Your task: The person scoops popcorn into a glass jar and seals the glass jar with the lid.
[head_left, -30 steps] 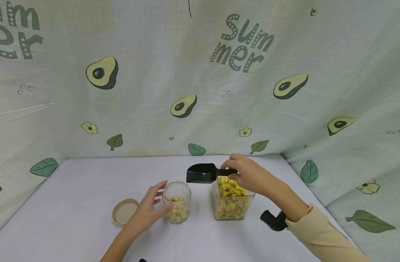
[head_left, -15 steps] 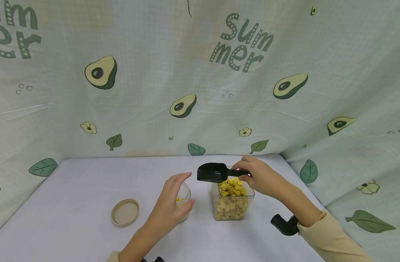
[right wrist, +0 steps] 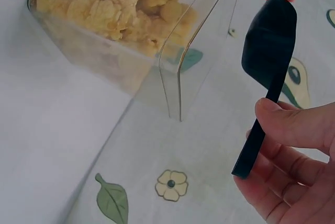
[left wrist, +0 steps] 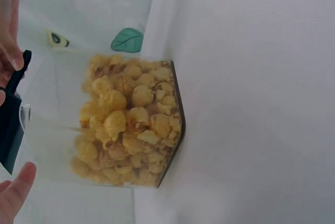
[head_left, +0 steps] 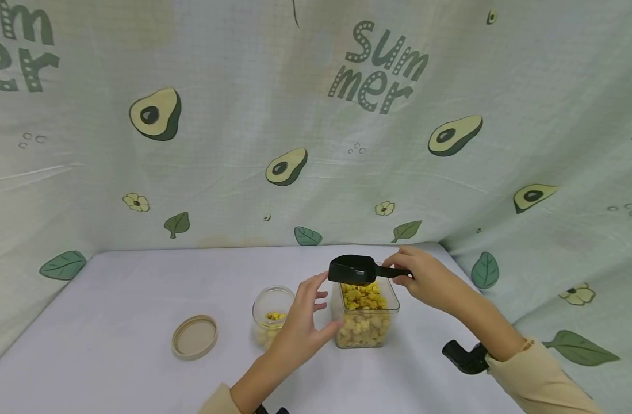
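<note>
My right hand [head_left: 424, 277] pinches the handle of a black scoop [head_left: 353, 269] above a clear square container [head_left: 366, 329]. Yellow popcorn [left wrist: 125, 119] fills much of that container. In the right wrist view, thumb and fingers close on the handle; the inside of the scoop bowl is hidden. My left hand [head_left: 302, 328] is held with fingers spread at the container's left side, near the scoop's tip. Whether it touches the container I cannot tell. Behind its wrist stands a round clear jar [head_left: 264, 305], lidless and partly covered, with some popcorn inside.
A beige round lid [head_left: 194, 337] lies on the white table to the left of the jar. A curtain [head_left: 217, 144] printed with avocados and leaves hangs behind the table's back edge and along both sides. A black wrist device [head_left: 466, 357] sits on the right forearm.
My left hand has let go of the jar's side and moved right to the square container. My right hand has drawn the scoop to the right, over the container.
</note>
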The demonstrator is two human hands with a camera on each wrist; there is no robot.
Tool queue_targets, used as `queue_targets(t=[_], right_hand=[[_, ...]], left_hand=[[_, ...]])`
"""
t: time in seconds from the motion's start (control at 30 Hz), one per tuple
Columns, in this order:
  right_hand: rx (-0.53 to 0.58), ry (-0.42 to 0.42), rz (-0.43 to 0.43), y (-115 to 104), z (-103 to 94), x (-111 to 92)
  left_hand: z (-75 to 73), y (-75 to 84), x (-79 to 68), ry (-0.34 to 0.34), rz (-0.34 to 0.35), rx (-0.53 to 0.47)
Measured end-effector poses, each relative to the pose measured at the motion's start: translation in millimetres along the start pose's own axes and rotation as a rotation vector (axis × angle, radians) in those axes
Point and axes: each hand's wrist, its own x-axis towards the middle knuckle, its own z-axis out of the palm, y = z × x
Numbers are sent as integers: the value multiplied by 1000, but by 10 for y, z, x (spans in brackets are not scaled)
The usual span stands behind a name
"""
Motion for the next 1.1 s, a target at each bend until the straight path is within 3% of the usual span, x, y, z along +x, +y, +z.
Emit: queue_targets(t=[0.2,0.53,0.9,1.1], right_hand=[[-24,3,23,82,-56,-60],[-161,-36,29,114,-190,-79],[-460,-106,-23,-102,-359,61],[-709,-107,-129,-223,-338,149]], left_hand=[[92,-80,51,-16,-72,-20],[164,-152,123,-56,-212,-110],[197,-165,133,-71,-238,-182],[197,-176,143,-70,-234,-185]])
